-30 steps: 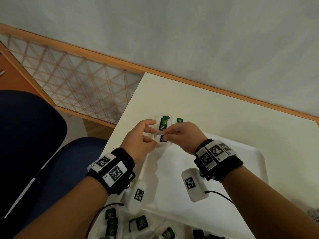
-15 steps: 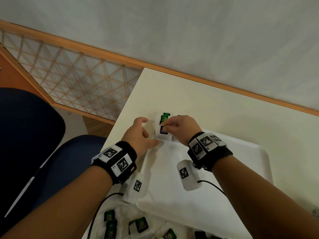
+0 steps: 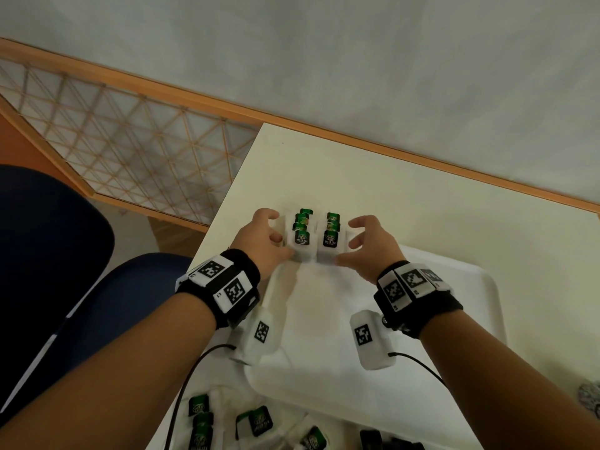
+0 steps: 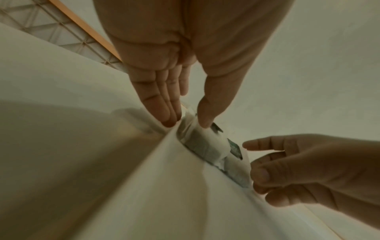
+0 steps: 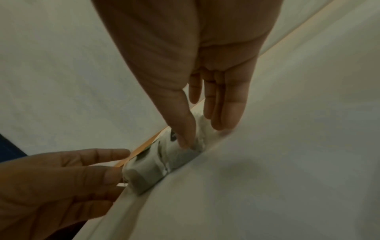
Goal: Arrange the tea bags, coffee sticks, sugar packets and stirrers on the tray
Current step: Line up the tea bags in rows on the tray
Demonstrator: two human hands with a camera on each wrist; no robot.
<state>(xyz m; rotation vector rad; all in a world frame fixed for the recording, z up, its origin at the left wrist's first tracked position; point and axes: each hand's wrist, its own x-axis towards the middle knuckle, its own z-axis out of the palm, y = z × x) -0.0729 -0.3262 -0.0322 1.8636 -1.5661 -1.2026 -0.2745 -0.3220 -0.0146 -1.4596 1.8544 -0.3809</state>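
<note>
At the tray [image 3: 480, 287] corner — white green-labelled tea bags [image 3: 316, 238] between loose, empty fingers [image 3: 358, 222].

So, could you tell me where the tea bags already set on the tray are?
In the head view, the tea bags stand in two short rows at the tray's far left corner, between the left hand and right hand.
</note>
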